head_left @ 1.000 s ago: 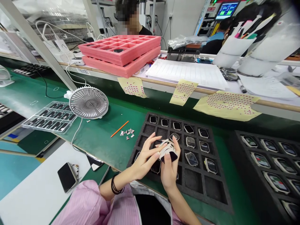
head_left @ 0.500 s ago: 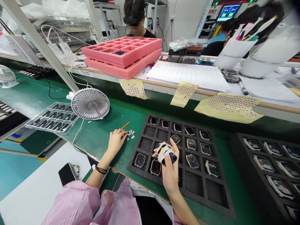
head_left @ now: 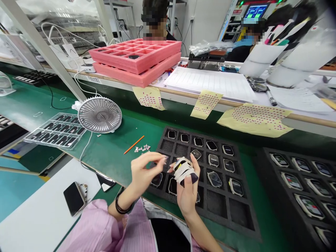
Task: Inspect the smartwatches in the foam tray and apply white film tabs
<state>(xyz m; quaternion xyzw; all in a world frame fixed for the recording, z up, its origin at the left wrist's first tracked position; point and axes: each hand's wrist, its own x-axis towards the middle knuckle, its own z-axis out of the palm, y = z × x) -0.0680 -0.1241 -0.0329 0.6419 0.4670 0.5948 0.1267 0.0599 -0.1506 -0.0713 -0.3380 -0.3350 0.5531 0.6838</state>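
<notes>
While the right hand clasps rounded casings, gridded foam lies beneath

The green bench bears a foam tray, orange stick, apparently metal bits.

you hold an off-white layered bundle, matt-looking. your dark grey gridded foam tray is matt, rough; its dark rounded-square watch faces glossy. the green bench top appears smooth, low-sheen.

A head-worn camera faced forward and down, near the left hand and right hand. The shelf (I noticed) stood farther off.
</notes>
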